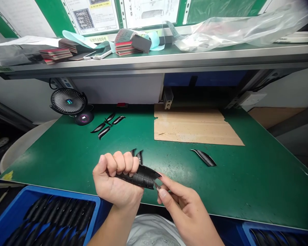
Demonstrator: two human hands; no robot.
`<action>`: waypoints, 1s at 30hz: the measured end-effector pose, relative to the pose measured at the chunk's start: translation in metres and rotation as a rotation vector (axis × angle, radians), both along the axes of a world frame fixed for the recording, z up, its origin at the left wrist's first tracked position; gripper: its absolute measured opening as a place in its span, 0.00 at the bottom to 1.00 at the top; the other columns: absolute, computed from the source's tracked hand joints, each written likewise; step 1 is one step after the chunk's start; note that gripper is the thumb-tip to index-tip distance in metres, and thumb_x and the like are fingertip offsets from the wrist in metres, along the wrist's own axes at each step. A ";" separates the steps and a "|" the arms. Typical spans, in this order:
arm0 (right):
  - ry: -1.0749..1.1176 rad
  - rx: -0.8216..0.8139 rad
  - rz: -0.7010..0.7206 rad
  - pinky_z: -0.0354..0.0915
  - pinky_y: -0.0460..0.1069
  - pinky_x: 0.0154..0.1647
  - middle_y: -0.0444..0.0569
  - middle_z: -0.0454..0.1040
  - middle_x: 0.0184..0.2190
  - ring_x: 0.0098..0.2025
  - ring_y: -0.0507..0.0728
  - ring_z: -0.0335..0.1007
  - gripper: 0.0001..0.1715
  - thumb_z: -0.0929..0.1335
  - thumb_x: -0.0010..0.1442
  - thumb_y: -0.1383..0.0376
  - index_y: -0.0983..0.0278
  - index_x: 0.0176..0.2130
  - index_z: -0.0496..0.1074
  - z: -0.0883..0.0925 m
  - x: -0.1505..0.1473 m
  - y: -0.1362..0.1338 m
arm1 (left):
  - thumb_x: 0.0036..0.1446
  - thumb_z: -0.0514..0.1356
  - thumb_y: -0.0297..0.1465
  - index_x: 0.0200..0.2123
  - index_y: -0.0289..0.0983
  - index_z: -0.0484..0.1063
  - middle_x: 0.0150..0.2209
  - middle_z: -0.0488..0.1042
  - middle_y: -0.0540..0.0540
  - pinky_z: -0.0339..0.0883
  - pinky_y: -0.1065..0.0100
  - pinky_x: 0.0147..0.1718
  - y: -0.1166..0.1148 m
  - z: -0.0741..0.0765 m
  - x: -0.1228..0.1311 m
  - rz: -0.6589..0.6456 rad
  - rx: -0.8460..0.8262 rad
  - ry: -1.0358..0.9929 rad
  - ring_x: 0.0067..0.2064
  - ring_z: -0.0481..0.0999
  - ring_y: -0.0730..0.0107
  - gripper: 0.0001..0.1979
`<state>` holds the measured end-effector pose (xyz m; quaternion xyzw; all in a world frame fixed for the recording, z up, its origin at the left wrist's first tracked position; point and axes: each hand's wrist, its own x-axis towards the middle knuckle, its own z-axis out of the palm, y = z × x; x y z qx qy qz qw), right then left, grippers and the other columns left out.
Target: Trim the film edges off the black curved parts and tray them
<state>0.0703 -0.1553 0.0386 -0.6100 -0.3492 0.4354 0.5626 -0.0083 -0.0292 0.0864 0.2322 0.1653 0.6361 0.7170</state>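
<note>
We see a workshop. Above our green bench (pixel 233 184) hang instruction sheets (pixel 151 8); beside it stand blue bins (pixel 98 208) of black parts (pixel 48 215).

green tabletop (pixel 241 191) with cardboard sheet (pixel 192 126), fan (pixel 69 101), curved black pieces (pixel 204 158)

A fan (pixel 68 101) stands at left; cardboard (pixel 195 126) lies right of centre; clear plastic (pixel 220 32) covers the shelf (pixel 143 67), upper right.

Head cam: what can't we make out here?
All in the head view:
- Black part: one end, hidden by the left hand.
- Thin metallic tool: mostly hidden by the right hand; type unclear.
- Right-hand blue bin: cut off by bottom and right edges.
- Posted sheet: small print too small to read.
</note>
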 end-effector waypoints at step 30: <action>-1.007 0.103 -0.083 0.58 0.49 0.25 0.49 0.74 0.34 0.28 0.54 0.67 0.29 0.58 0.65 0.75 0.61 0.62 0.65 -0.006 0.003 -0.009 | 0.60 0.51 0.33 0.17 0.37 0.42 0.17 0.37 0.54 0.41 0.70 0.15 -0.002 0.000 0.005 0.012 -0.085 0.045 0.18 0.40 0.76 0.23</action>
